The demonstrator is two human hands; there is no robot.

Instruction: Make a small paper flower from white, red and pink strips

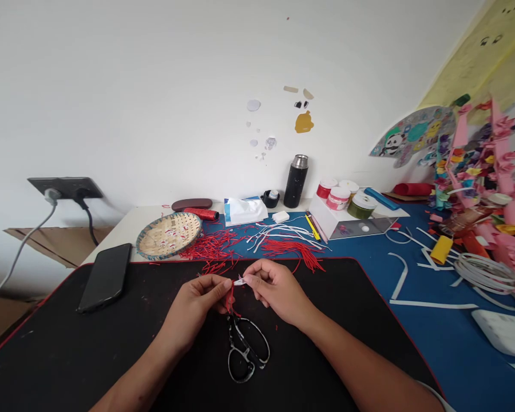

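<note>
Over the black mat point(68, 355), with the scissors point(245, 349) lying just below both hands, your left hand point(197, 306) is pinching a small red thread bundle point(230, 297) and your right hand point(278, 292) is pinching a white strip point(239, 281) touching its top. If either pinch is slackening, the threads are likely to fan apart and drop. The bundle's long axis is running roughly upright, loose ends pointing down toward the scissors, the strip pointing leftward from your right fingertips.

The mat point(111, 355) is black with a red edge; the scissors point(244, 349) are black. The strip point(239, 281) is white, its tuft point(230, 298) red. At 11 o'clock, a beige woven basket point(168, 236) has a teal rim. At 3 o'clock the counter point(433, 335) is blue.
</note>
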